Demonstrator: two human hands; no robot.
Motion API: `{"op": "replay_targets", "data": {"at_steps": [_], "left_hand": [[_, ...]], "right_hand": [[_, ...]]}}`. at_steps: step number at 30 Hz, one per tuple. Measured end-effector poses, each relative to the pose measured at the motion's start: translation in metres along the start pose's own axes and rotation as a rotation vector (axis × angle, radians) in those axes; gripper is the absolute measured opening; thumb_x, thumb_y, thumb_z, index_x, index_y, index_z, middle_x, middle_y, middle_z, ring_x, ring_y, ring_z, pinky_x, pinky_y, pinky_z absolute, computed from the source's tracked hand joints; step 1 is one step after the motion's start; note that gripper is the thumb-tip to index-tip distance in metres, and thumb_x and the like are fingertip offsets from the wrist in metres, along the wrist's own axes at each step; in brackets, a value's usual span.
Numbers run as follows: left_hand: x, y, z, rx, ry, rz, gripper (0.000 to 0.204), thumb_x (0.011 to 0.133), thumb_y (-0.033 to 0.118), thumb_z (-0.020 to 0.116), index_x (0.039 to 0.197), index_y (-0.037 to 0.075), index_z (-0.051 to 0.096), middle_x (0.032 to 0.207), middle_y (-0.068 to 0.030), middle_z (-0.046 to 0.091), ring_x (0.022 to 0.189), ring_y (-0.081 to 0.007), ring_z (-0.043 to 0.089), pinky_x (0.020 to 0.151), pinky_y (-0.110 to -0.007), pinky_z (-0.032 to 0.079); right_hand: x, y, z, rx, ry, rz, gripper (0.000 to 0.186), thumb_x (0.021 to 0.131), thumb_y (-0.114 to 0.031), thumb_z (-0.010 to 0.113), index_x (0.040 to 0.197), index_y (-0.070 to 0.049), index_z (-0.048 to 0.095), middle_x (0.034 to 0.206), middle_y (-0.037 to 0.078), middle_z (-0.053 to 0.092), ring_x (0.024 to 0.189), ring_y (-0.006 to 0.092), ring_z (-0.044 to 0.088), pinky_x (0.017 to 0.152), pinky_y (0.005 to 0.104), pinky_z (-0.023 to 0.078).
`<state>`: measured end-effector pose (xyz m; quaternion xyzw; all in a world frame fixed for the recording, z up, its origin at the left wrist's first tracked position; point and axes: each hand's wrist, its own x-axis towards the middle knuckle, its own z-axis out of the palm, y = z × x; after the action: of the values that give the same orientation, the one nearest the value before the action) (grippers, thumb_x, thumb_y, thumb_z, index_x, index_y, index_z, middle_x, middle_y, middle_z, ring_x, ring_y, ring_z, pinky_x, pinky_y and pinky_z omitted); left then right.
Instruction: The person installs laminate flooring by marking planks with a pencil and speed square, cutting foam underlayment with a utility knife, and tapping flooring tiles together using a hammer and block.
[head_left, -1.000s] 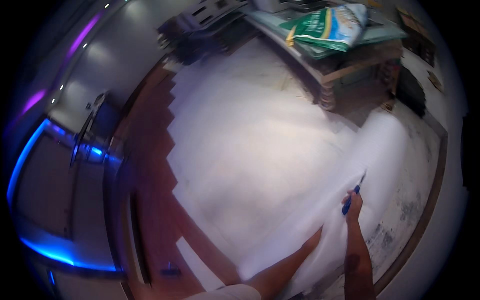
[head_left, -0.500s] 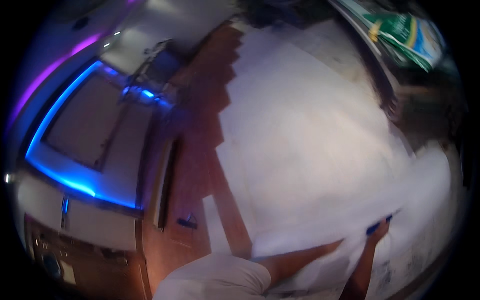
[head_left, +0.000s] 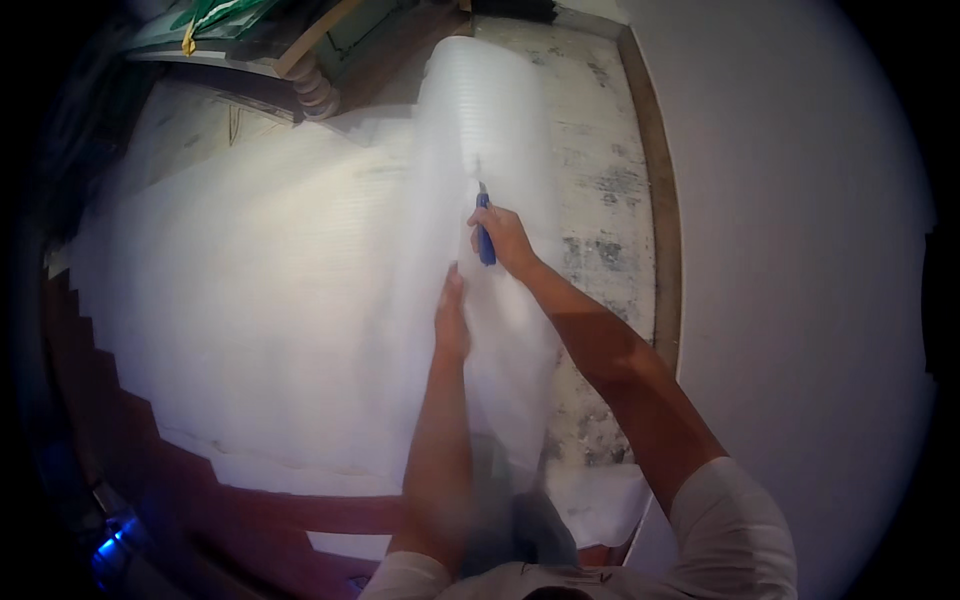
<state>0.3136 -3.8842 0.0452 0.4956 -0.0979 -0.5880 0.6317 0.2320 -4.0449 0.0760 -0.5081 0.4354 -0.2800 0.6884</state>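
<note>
A thick roll of translucent white foam underlay (head_left: pixel 480 110) runs up the middle of the view, its sheet spread to the left over the floor. My right hand (head_left: pixel 500 230) grips a blue utility knife (head_left: pixel 484 245), its metal blade against the roll. Just below and left of it, my left hand (head_left: pixel 451 305) is open, fingers stretched out along the foam and pressed to its side, partly seen through a haze of the material.
A dark table (head_left: pixel 240 55) with a turned leg and a green bag stands at upper left. Reddish floor planks (head_left: pixel 150 440) lie with stepped ends at lower left. A pale wall (head_left: pixel 780 260) and brown skirting edge the right, beside a stained floor strip (head_left: pixel 595 180).
The view has swung round, so the roll now points straight ahead and the wall fills the right. My right hand still grips the knife, now with my left hand visible beside it.
</note>
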Motion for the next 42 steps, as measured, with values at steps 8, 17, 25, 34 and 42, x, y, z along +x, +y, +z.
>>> {"op": "replay_targets", "data": {"at_steps": [8,17,25,34,42], "left_hand": [[0.08,0.079,0.042,-0.265,-0.081,0.055,0.091,0.101,0.073,0.028,0.16,0.003,0.03,0.163,-0.0176,0.034,0.156,-0.0265,0.015,0.124,-0.04,0.01],[0.138,0.059,0.031,-0.281,0.044,-0.07,0.065,0.108,0.055,0.037,0.138,0.0,0.055,0.116,-0.0095,0.065,0.105,-0.0194,0.062,0.088,-0.033,0.052],[0.135,0.054,0.051,-0.641,-0.04,-0.026,0.054,0.108,0.047,0.046,0.141,0.005,0.056,0.118,-0.0031,0.064,0.106,-0.0137,0.061,0.087,-0.031,0.052],[0.137,0.052,0.067,-0.514,-0.04,0.225,0.068,0.108,0.051,0.042,0.15,-0.002,0.041,0.14,-0.0104,0.054,0.13,-0.0216,0.052,0.111,-0.036,0.041],[0.184,0.07,0.037,-0.579,0.149,0.086,0.061,0.11,0.052,0.03,0.141,0.001,0.045,0.134,-0.0115,0.054,0.123,-0.0224,0.054,0.105,-0.038,0.042]], "right_hand": [[-0.013,-0.077,0.021,-0.089,-0.157,0.198,0.044,0.099,-0.036,0.058,0.083,0.004,0.067,0.064,0.007,0.06,0.054,0.0164,0.057,0.056,0.029,0.047],[-0.006,-0.106,0.046,-0.2,-0.114,0.263,0.04,0.096,-0.037,0.057,0.079,-0.001,0.066,0.063,0.007,0.059,0.048,0.0152,0.051,0.045,0.0307,0.035],[0.01,-0.093,0.047,-0.285,0.003,0.197,0.047,0.091,-0.036,0.06,0.08,0.009,0.065,0.069,0.014,0.063,0.059,0.0228,0.061,0.055,0.0386,0.046],[0.045,-0.087,0.047,-0.127,0.048,0.196,0.034,0.096,-0.027,0.06,0.091,0.007,0.065,0.082,0.007,0.063,0.068,0.0148,0.059,0.06,0.0318,0.048],[0.084,-0.111,0.069,-0.077,-0.032,0.254,0.032,0.093,-0.024,0.063,0.096,0.008,0.061,0.085,0.012,0.06,0.07,0.0203,0.061,0.061,0.0354,0.049]]}}
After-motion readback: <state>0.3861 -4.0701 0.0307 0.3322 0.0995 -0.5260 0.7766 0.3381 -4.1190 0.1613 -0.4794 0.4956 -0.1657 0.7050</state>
